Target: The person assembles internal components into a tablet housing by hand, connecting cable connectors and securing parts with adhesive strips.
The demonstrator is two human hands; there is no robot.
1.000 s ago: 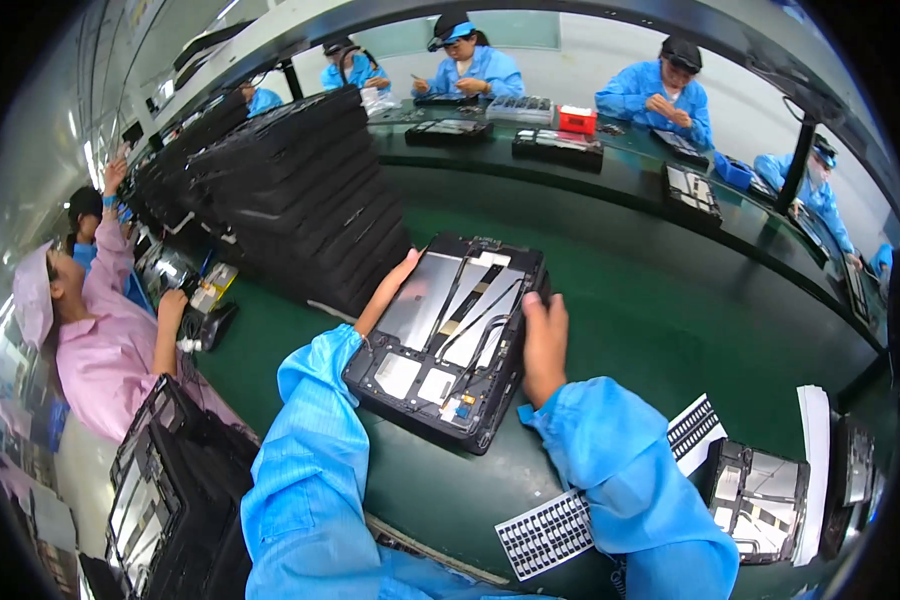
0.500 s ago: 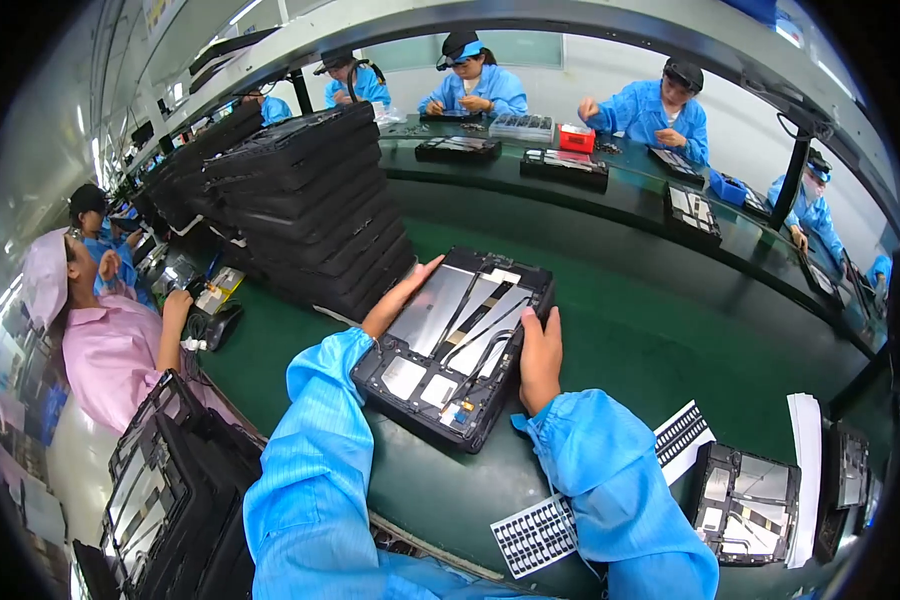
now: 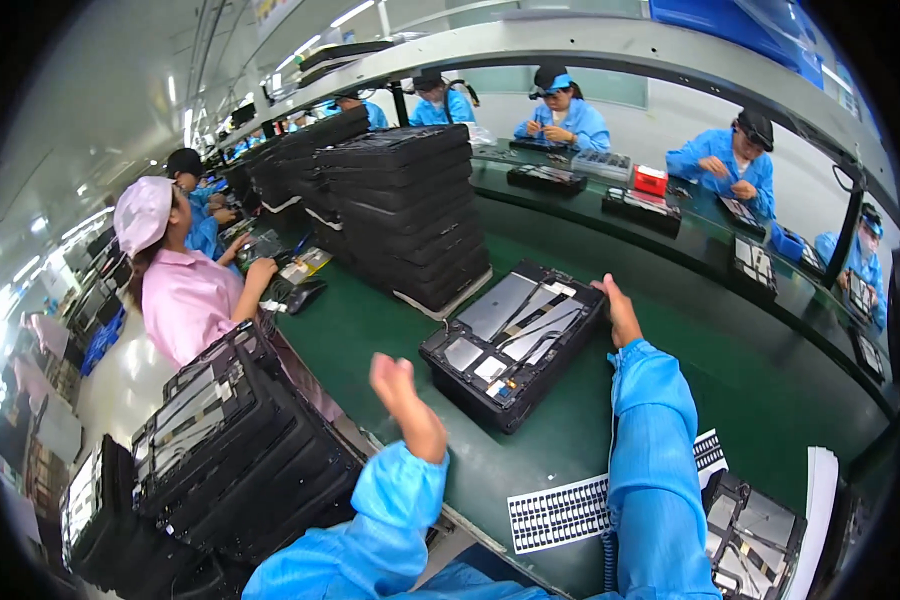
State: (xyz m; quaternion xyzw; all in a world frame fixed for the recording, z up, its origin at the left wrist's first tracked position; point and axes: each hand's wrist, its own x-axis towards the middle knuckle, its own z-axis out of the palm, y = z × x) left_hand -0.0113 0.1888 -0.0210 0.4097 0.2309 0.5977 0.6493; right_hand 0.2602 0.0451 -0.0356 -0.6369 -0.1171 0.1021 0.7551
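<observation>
On the green bench in front of me sits a short stack of black trays, topped by an opened tablet-like device (image 3: 515, 335) with a silver plate, dark ribbon cables and pale patches. My left hand (image 3: 410, 410) is off the stack at its near left, holding nothing, its fingers stretched out and slightly blurred. At the stack's right far corner is my right hand (image 3: 622, 312), fingers extended and not wrapped round anything; whether its fingertips touch the edge, I cannot tell.
A tall stack of black trays (image 3: 405, 210) rises behind. More stacked devices (image 3: 195, 420) stand at left. Sticker sheets (image 3: 560, 513) and another opened device (image 3: 755, 535) lie near right. A person in pink (image 3: 190, 300) works at left; others sit across the far bench.
Both hands have released the device stack, which now rests on the bench near the tall stack. My left hand has drawn back toward me. The view has turned left.
</observation>
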